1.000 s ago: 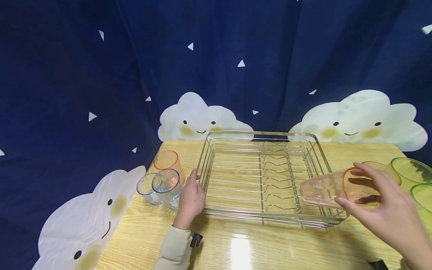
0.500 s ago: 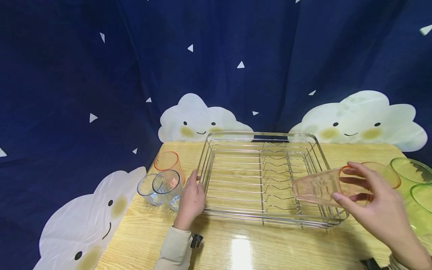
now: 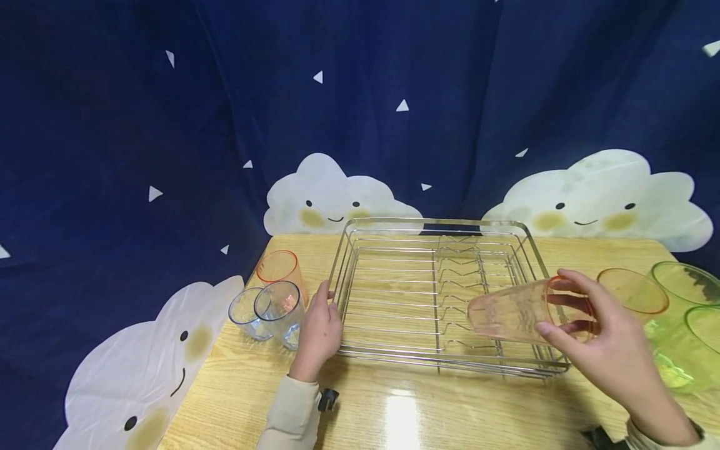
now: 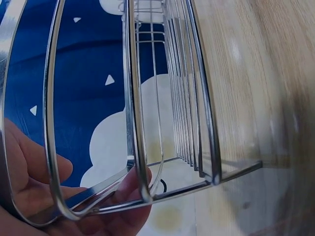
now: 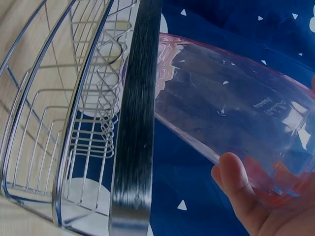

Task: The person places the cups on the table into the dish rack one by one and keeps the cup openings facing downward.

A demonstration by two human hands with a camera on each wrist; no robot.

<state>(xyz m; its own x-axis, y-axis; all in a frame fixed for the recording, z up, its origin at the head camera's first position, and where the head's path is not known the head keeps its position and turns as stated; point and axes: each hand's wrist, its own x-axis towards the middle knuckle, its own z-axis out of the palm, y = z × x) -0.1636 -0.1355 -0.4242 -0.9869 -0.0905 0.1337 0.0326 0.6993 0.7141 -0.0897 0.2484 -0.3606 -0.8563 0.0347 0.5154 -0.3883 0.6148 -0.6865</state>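
Reaching in over the right part of a wire rack (image 5: 135, 123), a clear orange cup (image 3: 509, 312) is held on its side by a right hand (image 3: 607, 347) at right of centre in the frame. The cup is gripped near its mouth, the thumb pressed to the near wall and the fingers bent to the far side, while its base is pointed left. Over the past second the cup has been carried leftward, and its base is now seen above the zigzag wires (image 3: 458, 310) instead of near the rack's right edge. By that shift the rim of a second orange cup (image 3: 632, 291) at right has been fully uncovered. The cup is judged to be in mid-carry, not yet let go; whether any bar is touched by it cannot be told. At left of centre, the rack's left end is gripped by a left hand (image 3: 319, 334), its fingers curled about the metal; its place has hardly been altered. Two green cups (image 3: 686, 359) are cut off by the frame's right edge. At left, two blue-rimmed cups (image 3: 287, 315) and an orange-rimmed cup (image 3: 279, 267) are grouped on the wooden table (image 3: 360, 419), which is backed by a dark blue curtain (image 3: 360, 75).
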